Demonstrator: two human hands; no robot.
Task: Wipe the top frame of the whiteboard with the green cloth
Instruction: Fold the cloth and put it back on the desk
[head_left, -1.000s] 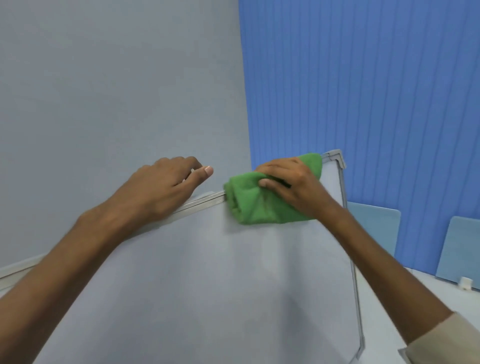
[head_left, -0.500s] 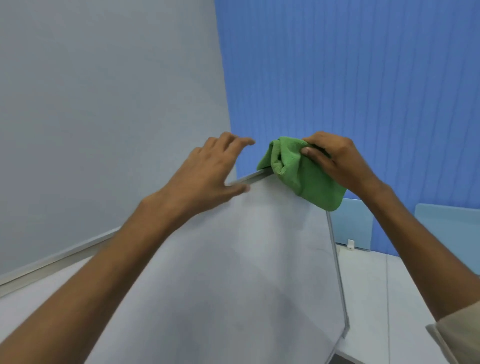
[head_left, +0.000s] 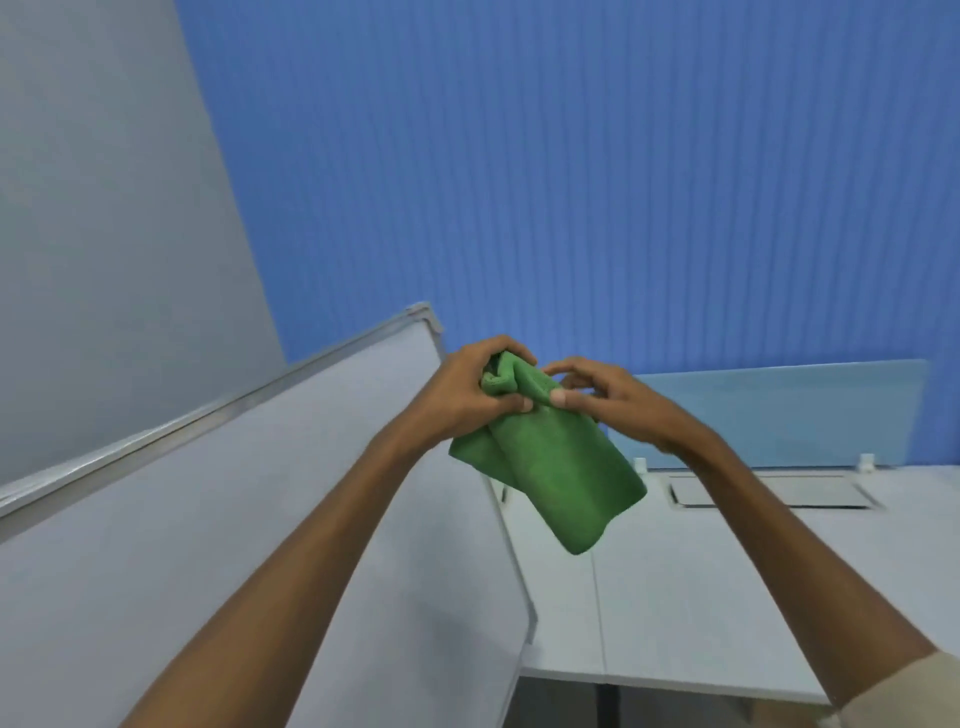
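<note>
Head view, both hands (head_left: 545, 400) apparently gripping green cloth (head_left: 550, 467)

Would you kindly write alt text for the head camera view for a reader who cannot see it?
Both hands, the left hand and the right hand, hold a bunched green cloth in the air, off the whiteboard at left. Its top frame is bare. Behind are a blue wall and a white desk.
</note>
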